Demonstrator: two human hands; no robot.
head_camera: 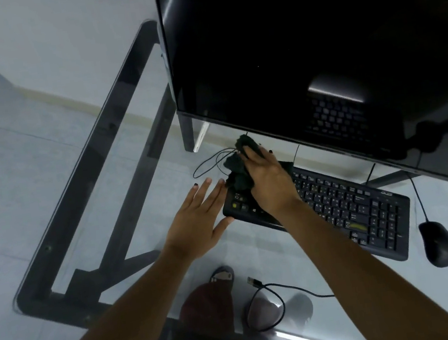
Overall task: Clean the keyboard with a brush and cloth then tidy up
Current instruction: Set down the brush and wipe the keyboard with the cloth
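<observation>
A black keyboard lies slanted on the glass desk, below the dark monitor. My right hand holds a dark cloth bunched against the keyboard's far left corner. My left hand lies flat with straight, spread fingers on the glass, its fingertips and thumb touching the keyboard's left end. No brush shows in the head view.
A large black monitor stands close behind the keyboard. A black mouse sits to the keyboard's right. A loose USB cable lies near the front edge, thin wires behind the cloth. Feet and floor show through the glass.
</observation>
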